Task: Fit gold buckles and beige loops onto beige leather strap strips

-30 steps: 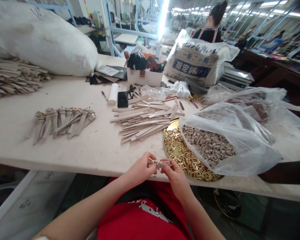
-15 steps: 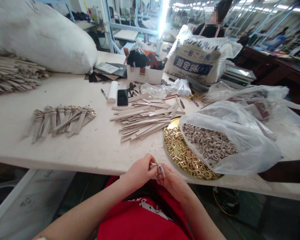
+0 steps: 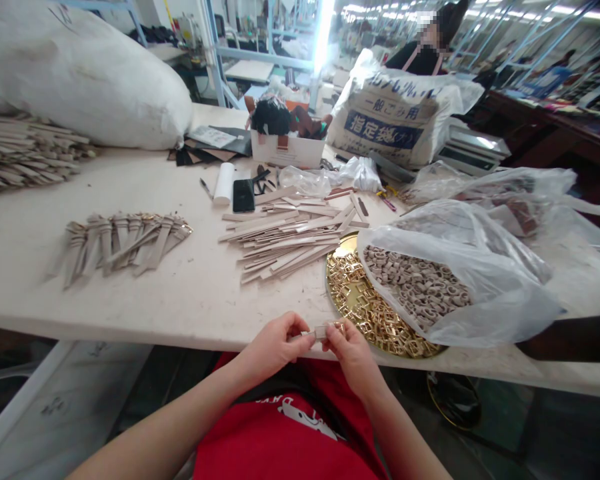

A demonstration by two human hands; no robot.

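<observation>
Over the table's front edge, my left hand pinches one end of a short beige strap. My right hand grips the strap's other end, where a small gold buckle shows partly behind the fingers. A band seems to wrap round the strap between the hands, though it is small. Just right of my right hand lies a round gold tray with many loose gold buckles. A clear plastic bag of beige loops rests partly on it. Loose flat straps are heaped ahead of my hands.
Straps with loops and buckles lie in a row at left. Behind are a strap pile, a big white sack, a phone, a white roll, a box and a printed bag. A person is beyond.
My hands have drawn slightly apart and turned, so the strap now lies level between them. My right hand has come up a little, with its fingers on the buckle end.
</observation>
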